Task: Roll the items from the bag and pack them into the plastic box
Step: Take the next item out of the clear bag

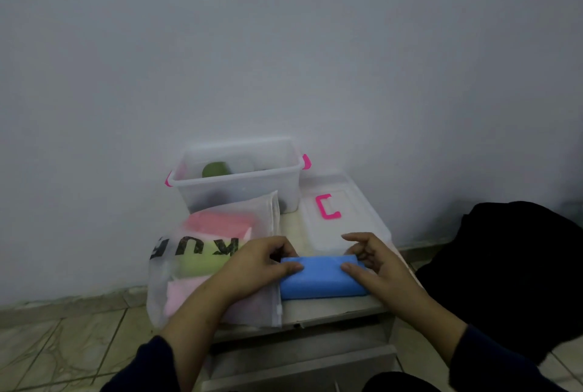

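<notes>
Worktop [328, 305]: small cabinet top.
Plastic box [239, 185]: rear, open, green roll inside.
Bag [214, 265]: left, folded items remaining.
Blue cloth [321, 278]: front, mid-roll.
Left hand [255, 262], right hand [375, 260]: each grip pinching cloth ends.
Next, likely: finish roll, carry to box.

I cannot identify the dark items low in the plastic box [239, 177] through its cloudy wall. The bag [214, 252] lettering is partly covered by the left hand [262, 262]. My forearms are cut by the bottom edge.
</notes>
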